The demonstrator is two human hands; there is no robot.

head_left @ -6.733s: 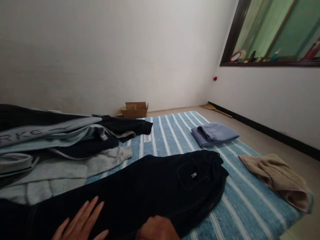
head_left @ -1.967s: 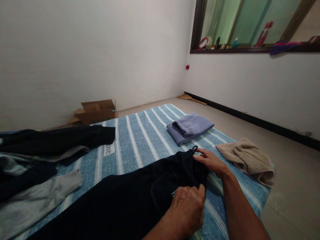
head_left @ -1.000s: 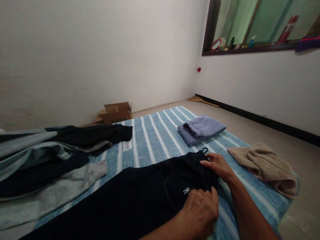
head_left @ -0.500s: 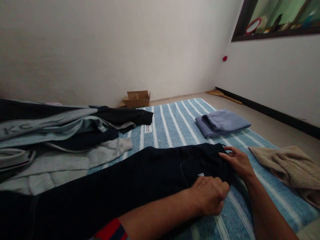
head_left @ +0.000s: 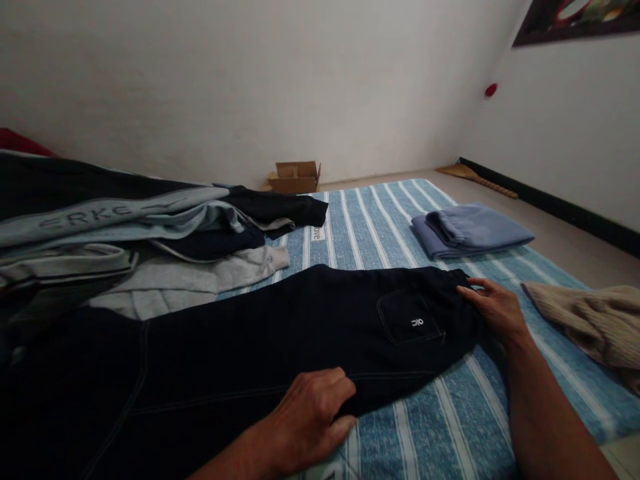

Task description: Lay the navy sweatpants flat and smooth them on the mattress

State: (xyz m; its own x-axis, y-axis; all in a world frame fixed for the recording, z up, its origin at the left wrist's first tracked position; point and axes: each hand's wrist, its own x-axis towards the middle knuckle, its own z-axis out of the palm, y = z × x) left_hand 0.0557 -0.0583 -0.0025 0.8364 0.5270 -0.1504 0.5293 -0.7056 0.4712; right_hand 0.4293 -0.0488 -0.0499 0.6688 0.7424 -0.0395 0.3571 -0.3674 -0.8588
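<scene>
Dark navy trousers (head_left: 280, 333) with white stitching lie stretched across the blue-and-white striped sheet (head_left: 395, 247). A patch pocket with a small white logo (head_left: 417, 323) faces up near the waist end. My right hand (head_left: 497, 310) is closed on the waistband at the right, its thumb on top and its other fingers partly hidden. Lower down, my left hand (head_left: 315, 413) bends over the near edge of the trousers, fingers curled into the cloth and thumb low beside them.
Several garments lie heaped at the left, among them a grey sleeve (head_left: 240, 272) and a black one (head_left: 285, 207). A folded blue-grey garment (head_left: 475, 227) and a tan ribbed garment (head_left: 590, 320) lie at the right. Behind are a cardboard box (head_left: 295, 179) and a broom (head_left: 475, 179).
My left hand has moved left along the near edge, away from the waist, uncovering the pocket and logo. My right hand stays at the waistband. The view has turned left and somewhat down.
</scene>
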